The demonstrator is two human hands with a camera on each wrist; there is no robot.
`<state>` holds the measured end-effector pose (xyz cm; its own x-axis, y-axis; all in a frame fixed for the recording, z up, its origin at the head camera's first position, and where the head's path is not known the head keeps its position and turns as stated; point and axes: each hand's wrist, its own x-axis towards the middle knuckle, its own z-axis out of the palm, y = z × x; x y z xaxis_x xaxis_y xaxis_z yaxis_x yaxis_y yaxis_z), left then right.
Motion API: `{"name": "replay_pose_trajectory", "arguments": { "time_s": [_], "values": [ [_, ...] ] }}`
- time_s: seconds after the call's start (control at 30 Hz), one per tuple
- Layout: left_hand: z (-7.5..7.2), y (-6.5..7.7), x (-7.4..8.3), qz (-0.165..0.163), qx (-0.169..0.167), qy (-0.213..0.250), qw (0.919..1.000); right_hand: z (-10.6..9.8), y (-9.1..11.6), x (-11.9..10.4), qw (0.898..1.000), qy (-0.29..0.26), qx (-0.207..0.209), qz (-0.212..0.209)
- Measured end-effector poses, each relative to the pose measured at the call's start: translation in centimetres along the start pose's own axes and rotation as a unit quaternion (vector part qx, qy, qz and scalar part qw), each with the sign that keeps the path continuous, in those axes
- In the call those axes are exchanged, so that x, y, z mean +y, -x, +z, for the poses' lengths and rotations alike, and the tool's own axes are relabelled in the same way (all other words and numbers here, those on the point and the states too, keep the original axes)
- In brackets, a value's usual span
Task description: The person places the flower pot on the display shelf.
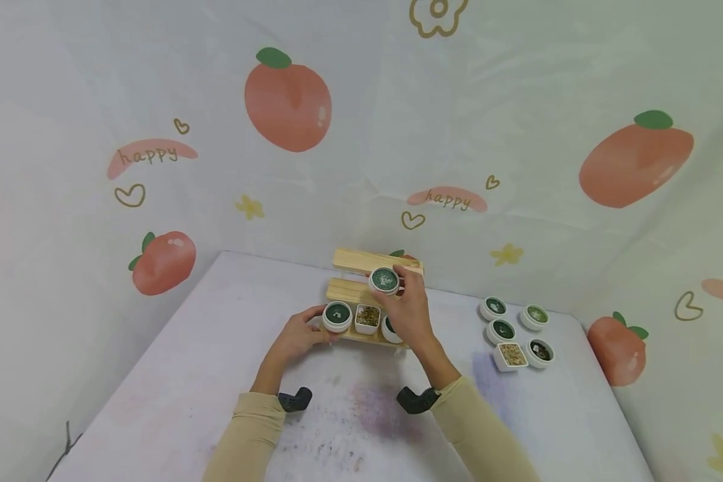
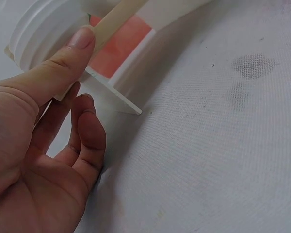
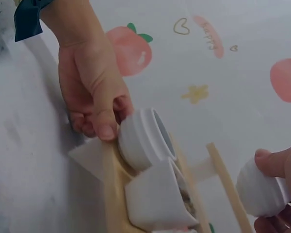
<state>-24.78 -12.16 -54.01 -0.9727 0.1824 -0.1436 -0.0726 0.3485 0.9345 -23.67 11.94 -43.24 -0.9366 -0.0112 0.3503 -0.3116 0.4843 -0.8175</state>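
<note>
A tiered wooden stand (image 1: 361, 260) stands near the back wall. My left hand (image 1: 295, 338) grips the left end of its lowest tier, with the thumb (image 2: 70, 56) on the wood. On that tier sit a round white pot (image 1: 337, 316) with dark green contents, a square white pot (image 1: 367, 319) with brownish-green bits, and another round pot (image 1: 389, 329), partly hidden by my right hand (image 1: 411, 311). That hand holds a round white pot (image 1: 385, 280) with speckled green contents, tilted towards me, in front of the upper tiers. The right wrist view shows it (image 3: 262, 189) beside the wood.
To the right on the white tabletop (image 1: 331, 415) stand several pots: round dark green ones (image 1: 495, 307), a lighter green one (image 1: 535, 316), a very dark one (image 1: 539, 353) and a square one (image 1: 511, 356) with pale bits. A fruit-patterned sheet (image 1: 349, 187) hangs behind.
</note>
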Motion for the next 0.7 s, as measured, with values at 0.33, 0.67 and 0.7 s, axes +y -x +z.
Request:
{"name": "replay_pose_trajectory", "arguments": {
  "time_s": [0.33, 0.67, 0.7],
  "values": [
    [-0.1, 0.1, 0.4, -0.016, 0.004, 0.0, 0.9999, 3.0, -0.4, -0.2, 0.999, -0.032, -0.02, 0.015],
    [0.0, 0.2, 0.3, -0.011, -0.001, -0.001, 0.9999, 5.5, -0.8, -0.7, 0.999, -0.013, -0.041, 0.027],
    [0.0, 0.2, 0.2, -0.011, 0.0, -0.001, 0.9999, 5.7, -0.9, -0.8, 0.999, -0.011, -0.044, 0.026]
  ]
}}
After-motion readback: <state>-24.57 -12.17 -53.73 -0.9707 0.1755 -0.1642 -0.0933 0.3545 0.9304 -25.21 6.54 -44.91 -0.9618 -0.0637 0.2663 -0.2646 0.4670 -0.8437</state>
